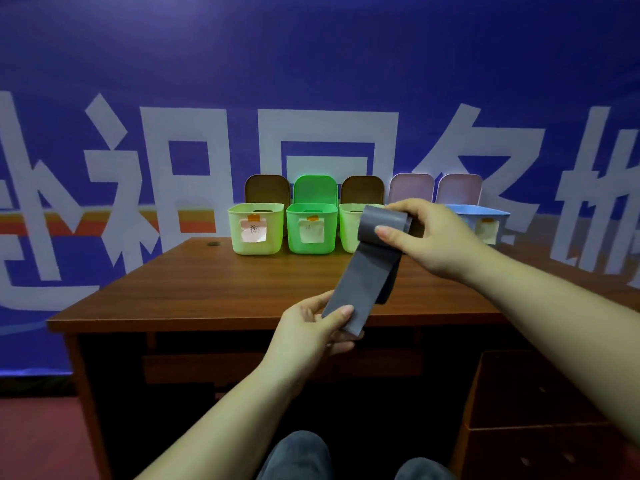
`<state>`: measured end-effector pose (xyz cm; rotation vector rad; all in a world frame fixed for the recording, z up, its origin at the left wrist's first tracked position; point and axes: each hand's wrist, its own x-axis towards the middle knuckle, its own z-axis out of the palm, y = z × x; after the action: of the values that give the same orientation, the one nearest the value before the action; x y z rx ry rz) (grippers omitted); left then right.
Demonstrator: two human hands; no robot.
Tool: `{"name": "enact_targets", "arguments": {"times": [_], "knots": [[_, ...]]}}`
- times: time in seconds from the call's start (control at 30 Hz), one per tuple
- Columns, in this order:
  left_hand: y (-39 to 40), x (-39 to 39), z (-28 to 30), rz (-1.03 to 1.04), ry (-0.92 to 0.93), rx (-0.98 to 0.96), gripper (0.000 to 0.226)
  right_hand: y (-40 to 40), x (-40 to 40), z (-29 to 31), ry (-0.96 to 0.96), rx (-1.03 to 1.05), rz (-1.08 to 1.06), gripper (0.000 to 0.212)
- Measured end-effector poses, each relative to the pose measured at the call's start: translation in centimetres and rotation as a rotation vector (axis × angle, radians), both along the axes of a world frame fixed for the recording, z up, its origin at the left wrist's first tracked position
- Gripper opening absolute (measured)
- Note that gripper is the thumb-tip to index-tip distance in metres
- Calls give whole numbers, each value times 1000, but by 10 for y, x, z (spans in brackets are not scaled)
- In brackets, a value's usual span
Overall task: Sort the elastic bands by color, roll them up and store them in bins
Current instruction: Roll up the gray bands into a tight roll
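Note:
A wide grey elastic band [367, 271] hangs stretched between my two hands above the wooden desk [214, 289]. My right hand [436, 237] grips its rolled upper end, thumb pressed on the front. My left hand [311, 334] pinches the loose lower end between thumb and fingers. Behind the band stands a row of bins: a pale green bin [255, 228], a brighter green bin [311, 228], another pale green bin [349, 226] partly hidden by the band, and a blue bin [485, 220] behind my right hand.
Paper labels are taped to the bin fronts. Open lids, brown, green and pink, stand up behind the bins against a blue banner. A wooden cabinet [540, 410] stands low on the right. My knees show at the bottom edge.

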<state>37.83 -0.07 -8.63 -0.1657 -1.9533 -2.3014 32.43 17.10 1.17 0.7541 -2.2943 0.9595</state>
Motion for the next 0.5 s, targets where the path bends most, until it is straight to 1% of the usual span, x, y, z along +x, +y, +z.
{"name": "enact_targets", "arguments": {"times": [0.1,0.2,0.3,0.4,0.5], "knots": [[6,5,2,9,118,-35,32,5,-14,-14,24,34,-54,41],[11,8,-2,28,156,-38,18,8,-22,-18,18,-1,-73,41],[9,8,-16,19,103,19,9,6,-26,-16,-4,-74,-73,38],[0,3,-32,-4,10,96,14,1,-23,-15,-50,-135,-24,33],[-7,-9,-46,-11,-47,87,18,-10,-15,-16,-95,-188,75,17]]}}
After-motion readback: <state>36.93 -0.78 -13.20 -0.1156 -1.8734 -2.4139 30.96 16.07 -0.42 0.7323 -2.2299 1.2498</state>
